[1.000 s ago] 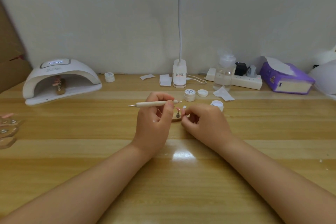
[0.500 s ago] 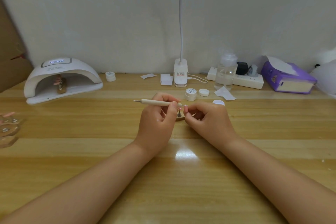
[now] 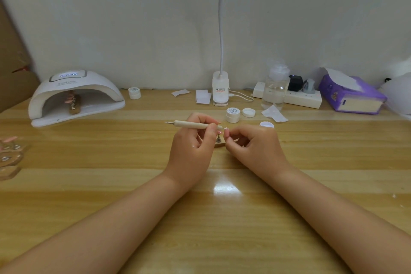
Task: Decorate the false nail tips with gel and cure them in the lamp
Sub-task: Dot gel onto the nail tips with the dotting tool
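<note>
My left hand [image 3: 192, 147] grips a cream dotting pen [image 3: 191, 124] held level, its right tip at the fingertips of my right hand [image 3: 253, 147]. The right thumb and forefinger pinch something tiny at the pen tip; I cannot tell what it is. Between the hands stands a small wooden nail stand [image 3: 219, 141] with a metal post. A white curing lamp [image 3: 73, 98] sits at the back left with another stand holding pink nail tips [image 3: 72, 101] inside. An open gel jar [image 3: 232, 115] and its lid [image 3: 248, 112] lie just behind my hands.
More wooden stands with pink tips [image 3: 9, 153] lie at the left edge. At the back are a desk lamp base [image 3: 220, 91], a clear pump bottle [image 3: 274, 89], a power strip [image 3: 302, 98], a purple tissue box [image 3: 351, 95], another jar [image 3: 134, 93] and paper scraps.
Both hands have lifted slightly and drawn together, and the pen tip now meets the right fingertips above the stand. The camera view shifted a little.
</note>
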`<action>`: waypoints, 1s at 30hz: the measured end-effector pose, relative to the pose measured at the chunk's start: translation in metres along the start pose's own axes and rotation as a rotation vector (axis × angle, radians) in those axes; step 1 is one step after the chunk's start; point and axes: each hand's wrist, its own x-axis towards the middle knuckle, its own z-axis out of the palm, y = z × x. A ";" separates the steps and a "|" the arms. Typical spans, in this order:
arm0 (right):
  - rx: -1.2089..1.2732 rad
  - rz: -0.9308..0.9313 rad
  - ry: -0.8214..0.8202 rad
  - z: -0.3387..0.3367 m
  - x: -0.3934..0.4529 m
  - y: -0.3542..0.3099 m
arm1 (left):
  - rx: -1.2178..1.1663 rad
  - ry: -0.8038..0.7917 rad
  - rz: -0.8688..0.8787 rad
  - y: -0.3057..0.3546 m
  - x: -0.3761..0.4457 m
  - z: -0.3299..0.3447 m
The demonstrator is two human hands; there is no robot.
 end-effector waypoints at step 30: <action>0.005 -0.020 0.004 0.000 0.000 0.000 | -0.040 -0.011 -0.023 -0.002 0.000 0.000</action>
